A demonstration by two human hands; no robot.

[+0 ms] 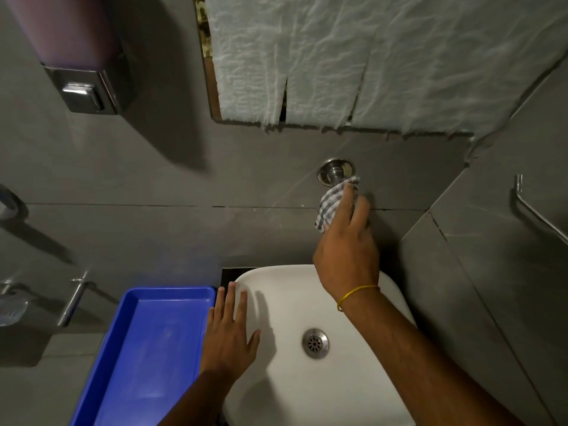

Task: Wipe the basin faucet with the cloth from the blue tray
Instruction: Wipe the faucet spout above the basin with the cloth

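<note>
A chrome wall faucet sticks out of the grey tiled wall above the white basin. Only its round base plate and a short stub show; the rest is hidden under a grey-and-white checked cloth. My right hand is closed on that cloth and presses it over the faucet. My left hand lies flat with fingers spread on the basin's left rim, holding nothing. The blue tray stands left of the basin with nothing in it.
A steel soap dispenser hangs on the wall at upper left. White paper sheets cover the mirror above the faucet. A metal rail runs along the right wall. A steel drain sits in the basin's middle.
</note>
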